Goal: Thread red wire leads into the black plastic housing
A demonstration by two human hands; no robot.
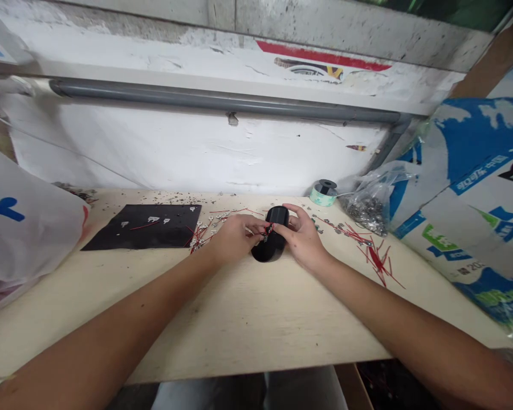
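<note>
In the head view, both forearms reach in over a pale wooden bench (239, 319) and the hands meet near its middle, toward the back wall. The left hand (235, 236) has its fingertips drawn together, pinching what looks like a short red wire (267, 230) with a small metal end, though it is too small to be sure. The right hand (302, 238) is curled around a black plastic cylinder (277, 217), which lies on the bench between the two hands; its forefinger arches over the top and its thumb meets the left fingertips at the wire. Just left of the hands lie scattered small silver metal terminals (205, 228) and a flat black rectangular mat (145, 226) bearing a few more. To the right, loose red wire pieces (378, 259) lie on the bench, near a clear plastic bag of metal parts (367, 208) and a pale green spool with a black core (324, 192). A white plastic bag with blue print (21, 228) sits at the far left, and a blue-and-white printed sack (465, 188) leans at the right. A grey pipe (222, 101) runs along the white wall.
</note>
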